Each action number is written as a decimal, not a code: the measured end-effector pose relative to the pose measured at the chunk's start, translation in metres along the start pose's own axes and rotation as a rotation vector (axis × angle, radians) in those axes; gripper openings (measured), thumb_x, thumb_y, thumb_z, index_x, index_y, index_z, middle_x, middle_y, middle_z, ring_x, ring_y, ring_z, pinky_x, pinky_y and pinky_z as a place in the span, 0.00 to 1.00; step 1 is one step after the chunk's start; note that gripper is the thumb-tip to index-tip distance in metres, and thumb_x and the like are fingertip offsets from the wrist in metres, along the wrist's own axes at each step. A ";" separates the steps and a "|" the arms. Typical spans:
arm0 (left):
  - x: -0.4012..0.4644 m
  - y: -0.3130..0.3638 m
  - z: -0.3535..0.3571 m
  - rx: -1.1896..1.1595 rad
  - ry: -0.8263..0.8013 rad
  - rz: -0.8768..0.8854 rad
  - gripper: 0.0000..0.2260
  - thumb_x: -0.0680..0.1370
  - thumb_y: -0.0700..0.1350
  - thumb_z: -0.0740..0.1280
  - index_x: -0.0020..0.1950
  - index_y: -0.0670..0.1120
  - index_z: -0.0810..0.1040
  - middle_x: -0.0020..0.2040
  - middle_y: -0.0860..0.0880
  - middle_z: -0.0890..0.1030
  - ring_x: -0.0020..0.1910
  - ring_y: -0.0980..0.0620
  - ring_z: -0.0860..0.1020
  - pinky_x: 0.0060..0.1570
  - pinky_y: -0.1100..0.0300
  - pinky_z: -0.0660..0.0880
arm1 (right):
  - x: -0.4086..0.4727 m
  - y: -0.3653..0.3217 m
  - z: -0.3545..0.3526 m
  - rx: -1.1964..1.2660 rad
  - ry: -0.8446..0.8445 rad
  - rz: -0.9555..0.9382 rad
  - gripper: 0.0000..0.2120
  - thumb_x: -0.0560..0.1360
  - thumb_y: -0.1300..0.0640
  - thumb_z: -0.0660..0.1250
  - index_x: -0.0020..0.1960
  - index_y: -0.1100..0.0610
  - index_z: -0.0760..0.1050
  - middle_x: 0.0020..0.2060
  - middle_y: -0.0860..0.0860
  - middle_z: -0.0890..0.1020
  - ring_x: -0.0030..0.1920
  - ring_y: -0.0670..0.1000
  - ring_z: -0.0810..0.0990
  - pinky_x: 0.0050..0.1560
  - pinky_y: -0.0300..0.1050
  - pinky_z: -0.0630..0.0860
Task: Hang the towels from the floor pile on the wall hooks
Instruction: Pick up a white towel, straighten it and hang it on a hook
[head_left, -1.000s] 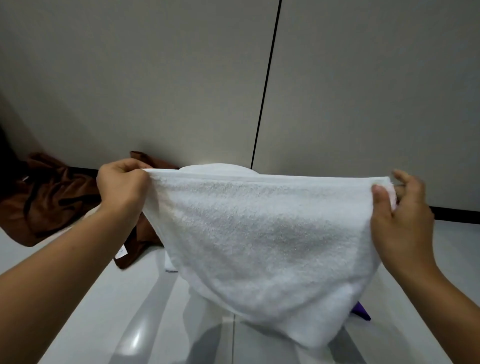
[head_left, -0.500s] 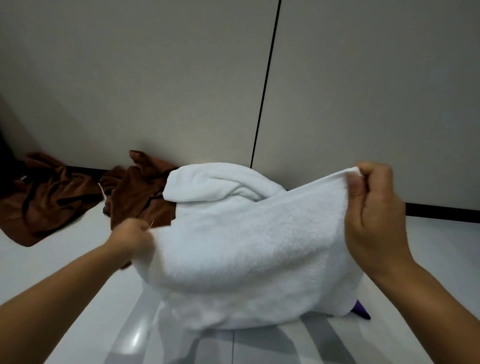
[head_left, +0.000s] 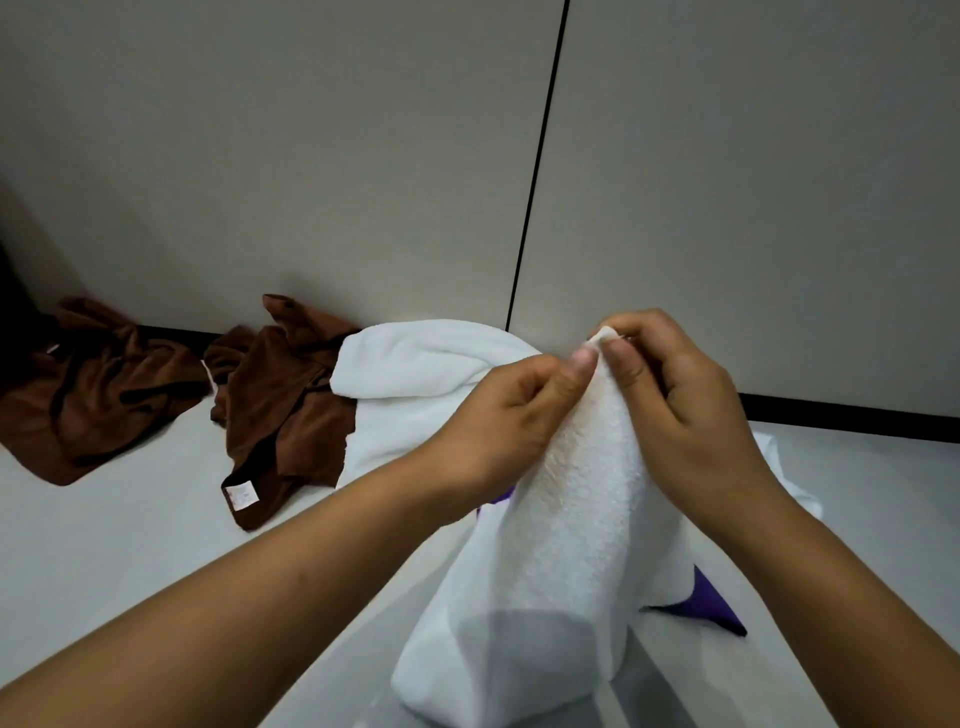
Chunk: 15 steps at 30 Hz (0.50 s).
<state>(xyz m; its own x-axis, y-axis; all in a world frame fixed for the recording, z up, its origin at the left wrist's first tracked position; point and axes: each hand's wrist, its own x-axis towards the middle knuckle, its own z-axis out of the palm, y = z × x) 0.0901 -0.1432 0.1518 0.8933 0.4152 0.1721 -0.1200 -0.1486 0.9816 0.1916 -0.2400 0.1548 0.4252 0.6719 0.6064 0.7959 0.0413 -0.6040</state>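
Note:
A white towel (head_left: 561, 525) hangs folded in front of me, its top corners brought together. My left hand (head_left: 509, 415) and my right hand (head_left: 680, 405) both pinch that top edge, thumbs nearly touching. Behind it another white towel (head_left: 415, 358) lies bunched on the floor against the wall. Two crumpled brown towels lie to the left, one (head_left: 285, 410) with a small label and one (head_left: 88, 384) further left. A purple towel (head_left: 711, 603) peeks out from under the white cloth. No wall hooks are in view.
A grey panelled wall (head_left: 311, 156) with a dark vertical seam and a black skirting strip (head_left: 852, 421) rises just behind the pile. The pale glossy floor (head_left: 104, 561) stretches out at the lower left.
My left hand swept right across the towel and met my right hand, folding the spread towel in half. The towels behind it came into view.

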 end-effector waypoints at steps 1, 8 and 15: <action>0.000 0.000 0.001 0.012 0.019 0.023 0.17 0.73 0.59 0.59 0.34 0.46 0.64 0.24 0.57 0.63 0.21 0.60 0.61 0.23 0.68 0.60 | 0.000 -0.001 -0.001 0.017 0.003 0.017 0.06 0.77 0.49 0.56 0.44 0.45 0.70 0.42 0.44 0.76 0.39 0.42 0.75 0.38 0.30 0.69; 0.001 -0.006 0.000 0.246 0.257 0.255 0.14 0.79 0.49 0.62 0.37 0.42 0.73 0.29 0.56 0.69 0.30 0.61 0.67 0.31 0.69 0.65 | -0.002 -0.005 0.005 0.260 -0.112 0.276 0.13 0.77 0.47 0.57 0.47 0.54 0.75 0.40 0.46 0.80 0.39 0.41 0.76 0.42 0.37 0.74; 0.006 0.003 -0.015 0.323 0.539 0.384 0.13 0.80 0.47 0.62 0.40 0.41 0.75 0.30 0.55 0.71 0.31 0.61 0.69 0.32 0.71 0.66 | -0.011 -0.003 0.020 0.449 -0.268 0.463 0.23 0.65 0.40 0.63 0.48 0.57 0.78 0.43 0.51 0.84 0.44 0.49 0.83 0.47 0.46 0.79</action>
<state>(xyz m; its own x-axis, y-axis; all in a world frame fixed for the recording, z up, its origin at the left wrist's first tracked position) 0.0880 -0.1276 0.1570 0.4674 0.6516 0.5975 -0.1735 -0.5951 0.7847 0.1761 -0.2327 0.1392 0.5109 0.8510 0.1215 0.2785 -0.0302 -0.9600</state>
